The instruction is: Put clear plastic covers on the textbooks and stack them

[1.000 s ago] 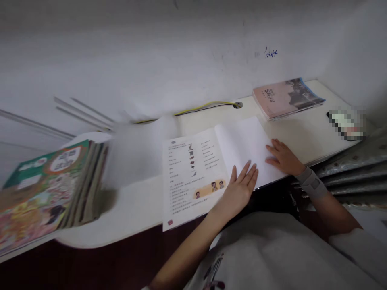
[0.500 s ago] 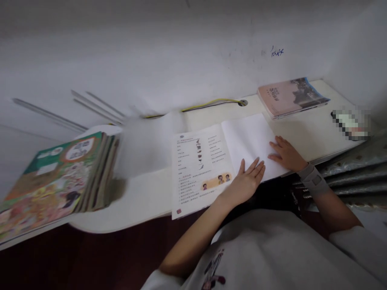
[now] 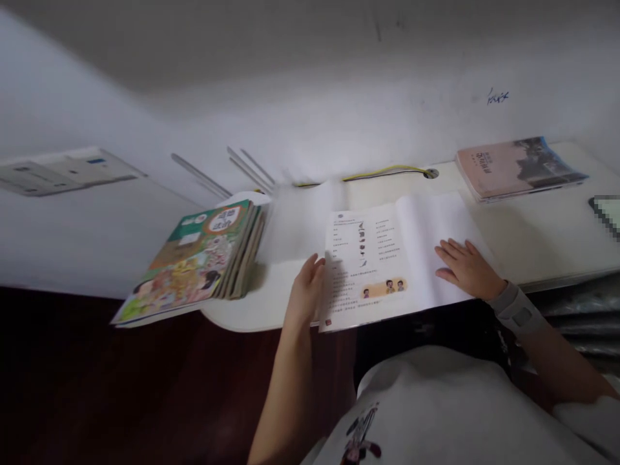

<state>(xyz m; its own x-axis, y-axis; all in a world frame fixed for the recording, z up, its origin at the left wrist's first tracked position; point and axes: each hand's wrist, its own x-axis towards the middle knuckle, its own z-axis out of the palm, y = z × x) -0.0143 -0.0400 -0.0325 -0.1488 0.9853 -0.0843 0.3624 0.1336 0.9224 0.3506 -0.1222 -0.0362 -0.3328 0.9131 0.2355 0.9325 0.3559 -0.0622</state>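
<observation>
An open booklet [image 3: 382,258] with printed text and small cartoon figures lies on the white desk [image 3: 523,232]. My right hand [image 3: 465,268] rests flat on its blank right page, fingers stretched out. My left hand [image 3: 306,290] is at the booklet's left edge, fingers loosely extended and touching the page's border; nothing is held in it. A blurred white sheet [image 3: 300,223] lies just left of the booklet. A grey band [image 3: 516,310] wraps my right wrist.
A stack of colourful books [image 3: 198,261] overhangs the desk's left end. A pink-covered book [image 3: 518,166] lies at the back right near a yellow cable [image 3: 382,172] and a grommet. A pixelated object [image 3: 608,213] sits at the right edge. White wall behind.
My left hand moved from the middle of the booklet to its left edge. The view swung left, so everything shifted right in frame. My right hand stayed on the right page.
</observation>
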